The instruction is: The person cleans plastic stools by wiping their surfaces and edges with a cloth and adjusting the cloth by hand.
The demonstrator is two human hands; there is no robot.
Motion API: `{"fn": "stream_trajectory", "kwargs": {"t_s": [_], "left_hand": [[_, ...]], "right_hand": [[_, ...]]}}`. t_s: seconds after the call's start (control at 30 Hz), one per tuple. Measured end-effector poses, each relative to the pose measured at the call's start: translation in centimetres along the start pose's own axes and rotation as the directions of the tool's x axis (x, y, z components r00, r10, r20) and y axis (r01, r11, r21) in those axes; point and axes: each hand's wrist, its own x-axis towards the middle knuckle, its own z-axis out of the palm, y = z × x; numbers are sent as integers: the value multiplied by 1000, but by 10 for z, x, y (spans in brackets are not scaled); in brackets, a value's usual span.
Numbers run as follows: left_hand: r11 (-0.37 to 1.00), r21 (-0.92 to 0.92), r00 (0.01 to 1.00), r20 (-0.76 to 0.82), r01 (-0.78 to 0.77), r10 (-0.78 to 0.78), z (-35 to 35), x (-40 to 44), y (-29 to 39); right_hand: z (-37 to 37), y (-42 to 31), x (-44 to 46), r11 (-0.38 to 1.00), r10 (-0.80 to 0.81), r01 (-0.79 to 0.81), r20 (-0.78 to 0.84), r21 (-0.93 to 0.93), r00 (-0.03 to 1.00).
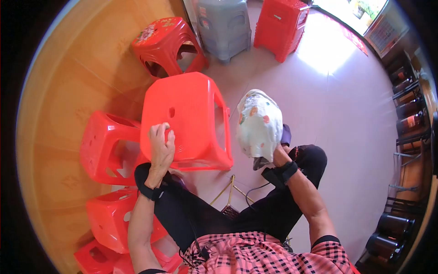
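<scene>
A large red plastic stool [191,105] stands in front of me, its ribbed seat facing up with a small hole in it. My left hand [162,148] is on the near left part of that seat, fingers bent and closed against it. To the right of the stool, my right hand [280,156] holds up a bunched white cloth [259,125] with orange and green spots. The cloth hides most of the fingers. Below its lower edge a small dark piece [261,163] shows, whose kind I cannot make out.
More red stools [107,148] line the wooden panel [59,137] at left. A flowered stool [166,43], a grey stool stack [223,27] and a red stack [280,27] stand farther off. Dark chairs [408,114] run along the right. A gold-coloured metal frame [232,187] is between my legs.
</scene>
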Motion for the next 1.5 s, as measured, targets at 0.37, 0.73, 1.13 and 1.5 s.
{"fn": "stream_trajectory", "kwargs": {"t_s": [0.37, 0.73, 1.13, 1.5], "left_hand": [[949, 313, 978, -207, 31, 36, 7, -20, -44], [967, 245, 964, -265, 75, -7, 11, -20, -41], [993, -37, 893, -435, 108, -114, 11, -20, -50], [981, 171, 969, -243, 91, -48, 8, -31, -35]], "right_hand": [[68, -20, 188, 78, -457, -298, -300, -951, 837], [82, 93, 209, -940, -136, -52, 231, -338, 963], [117, 153, 119, -889, 178, 220, 140, -401, 974], [74, 42, 238, -949, 21, 75, 175, -305, 984]]}}
